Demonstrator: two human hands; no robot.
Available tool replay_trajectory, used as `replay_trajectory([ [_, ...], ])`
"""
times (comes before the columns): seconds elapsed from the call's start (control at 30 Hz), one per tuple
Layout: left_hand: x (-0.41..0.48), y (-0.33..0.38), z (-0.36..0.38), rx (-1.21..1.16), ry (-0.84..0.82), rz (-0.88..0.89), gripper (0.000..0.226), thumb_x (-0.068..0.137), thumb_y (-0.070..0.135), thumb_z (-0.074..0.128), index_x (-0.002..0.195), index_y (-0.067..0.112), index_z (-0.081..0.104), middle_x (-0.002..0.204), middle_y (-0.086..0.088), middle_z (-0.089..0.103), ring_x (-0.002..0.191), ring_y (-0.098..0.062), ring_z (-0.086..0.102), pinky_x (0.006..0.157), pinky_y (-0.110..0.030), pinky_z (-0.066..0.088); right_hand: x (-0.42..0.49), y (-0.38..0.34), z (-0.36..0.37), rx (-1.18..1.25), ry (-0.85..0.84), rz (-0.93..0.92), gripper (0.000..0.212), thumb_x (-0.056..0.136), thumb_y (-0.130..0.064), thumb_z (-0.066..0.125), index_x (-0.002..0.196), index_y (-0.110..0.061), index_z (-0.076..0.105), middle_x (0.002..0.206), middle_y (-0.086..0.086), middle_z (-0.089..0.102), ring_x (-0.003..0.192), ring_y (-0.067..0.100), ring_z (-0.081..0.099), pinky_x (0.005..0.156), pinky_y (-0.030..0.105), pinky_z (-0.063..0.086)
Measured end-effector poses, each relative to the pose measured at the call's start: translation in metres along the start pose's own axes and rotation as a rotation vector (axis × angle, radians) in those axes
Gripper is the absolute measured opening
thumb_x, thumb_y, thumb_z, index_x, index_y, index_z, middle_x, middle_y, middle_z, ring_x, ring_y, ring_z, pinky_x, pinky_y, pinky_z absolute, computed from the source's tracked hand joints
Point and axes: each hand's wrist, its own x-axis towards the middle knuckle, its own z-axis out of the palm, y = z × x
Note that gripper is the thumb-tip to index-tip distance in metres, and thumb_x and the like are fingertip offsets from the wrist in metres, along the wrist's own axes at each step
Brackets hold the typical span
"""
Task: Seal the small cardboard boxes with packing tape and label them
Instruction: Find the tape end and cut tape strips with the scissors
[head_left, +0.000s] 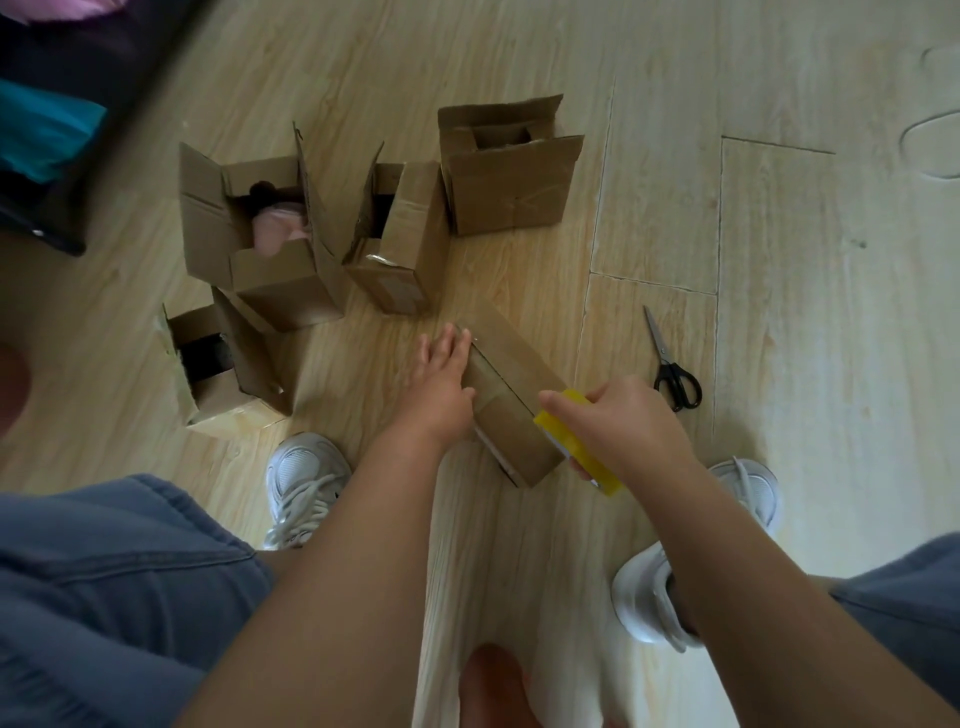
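Fingers (456, 347): those of the left hand (441, 400) are kept straight and close together, laid flat against the far left side of the closed box (511, 379)
Right hand (628, 421): its fingers are curled tight round the tape roll (553, 426), with one digit stretched out over the top of the box
Tape roll: yellow, held against the near right edge of the closed box; the tape itself cannot be made out
Closed box: laid lengthwise on the wooden floor (779, 312) between the two hands, slanted from far left to near right, its flaps folded shut
Open boxes (270, 291): four are stood together on the floor beyond and to the left of the closed box, flaps raised; a pink item (275, 228) is seen inside one
Scissors (672, 364): black-handled, blades together, laid on the floor to the right of the closed box and apart from it
White shoes (304, 483): planted on either side, near the closed box
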Motion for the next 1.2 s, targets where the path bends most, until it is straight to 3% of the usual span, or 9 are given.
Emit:
replay_trajectory([
  [0.1,0.004,-0.001,-0.001,0.04,-0.012,-0.001,0.072,0.104,0.015,0.041,0.158,0.027,-0.005,0.164,0.009,-0.019,0.15,-0.019,-0.022,0.123,-0.047,-0.002,-0.01,0.011,-0.006,0.147,-0.063,-0.05,0.05,0.089,-0.055,0.063,0.07,-0.009,0.065,0.05,-0.002,0.065,0.047,0.008,0.063,0.056,0.026,0.055],
  [0.17,0.012,-0.001,-0.005,0.086,-0.016,0.002,0.071,0.104,0.016,0.04,0.158,0.026,-0.006,0.164,0.008,-0.019,0.15,-0.021,-0.021,0.123,-0.048,-0.002,-0.013,0.016,-0.009,0.228,-0.09,-0.097,0.044,0.091,-0.049,0.062,0.073,-0.01,0.066,0.05,-0.002,0.063,0.045,0.003,0.06,0.051,0.018,0.046],
  [0.3,0.028,0.003,-0.016,0.138,-0.027,-0.003,0.07,0.105,0.016,0.039,0.158,0.026,-0.005,0.164,0.007,-0.018,0.15,-0.021,-0.019,0.123,-0.048,0.0,-0.011,0.018,-0.004,0.323,-0.081,-0.155,0.045,0.092,-0.043,0.064,0.09,0.002,0.069,0.078,0.023,0.067,0.062,0.021,0.061,0.063,0.029,0.045],
  [0.4,0.033,0.005,-0.02,0.139,-0.035,0.004,0.07,0.105,0.015,0.039,0.158,0.027,-0.005,0.164,0.008,-0.017,0.151,-0.021,-0.019,0.123,-0.047,0.001,-0.009,0.011,-0.002,0.324,-0.032,-0.132,0.045,0.091,-0.039,0.065,0.085,0.006,0.067,0.058,0.008,0.059,0.048,0.004,0.054,0.051,0.018,0.042],
  [0.5,0.034,0.005,-0.02,0.115,-0.041,0.003,0.071,0.105,0.014,0.039,0.158,0.027,-0.006,0.164,0.009,-0.018,0.15,-0.021,-0.02,0.123,-0.047,0.0,-0.005,0.008,0.0,0.308,-0.047,-0.088,0.052,0.086,-0.046,0.066,0.085,0.006,0.067,0.065,0.015,0.07,0.054,0.02,0.066,0.061,0.039,0.055],
  [0.57,0.034,0.005,-0.021,0.11,-0.041,0.001,0.071,0.105,0.013,0.039,0.157,0.027,-0.006,0.164,0.009,-0.018,0.15,-0.02,-0.02,0.123,-0.047,0.0,-0.004,0.009,0.001,0.262,-0.038,-0.043,0.056,0.082,-0.049,0.065,0.078,0.007,0.065,0.065,0.016,0.07,0.058,0.029,0.067,0.061,0.043,0.054],
  [0.73,0.033,0.006,-0.021,0.108,-0.046,-0.002,0.071,0.105,0.013,0.038,0.157,0.027,-0.007,0.164,0.009,-0.018,0.15,-0.02,-0.02,0.123,-0.048,0.0,-0.004,0.019,0.005,0.175,-0.002,0.092,0.043,0.087,-0.038,0.064,0.056,-0.009,0.054,0.04,-0.003,0.058,0.032,0.004,0.048,0.044,0.02,0.04],
  [0.9,0.032,0.007,-0.021,0.136,-0.053,-0.003,0.07,0.105,0.013,0.037,0.157,0.026,-0.008,0.164,0.008,-0.02,0.15,-0.021,-0.02,0.122,-0.048,-0.001,-0.004,0.02,0.014,0.15,0.018,0.142,0.039,0.09,-0.033,0.062,0.06,-0.012,0.049,0.027,-0.01,0.041,0.024,0.0,0.043,0.031,0.013,0.028],
  [1.2,0.032,0.011,-0.028,0.186,0.025,0.025,0.066,0.105,0.014,0.036,0.158,0.024,-0.001,0.165,0.006,-0.012,0.152,-0.019,-0.013,0.121,-0.047,-0.003,0.0,0.025,0.028,0.211,0.008,0.147,0.04,0.088,-0.042,0.062,0.076,-0.005,0.073,0.058,0.003,0.07,0.04,0.004,0.058,0.051,0.023,0.045],
])
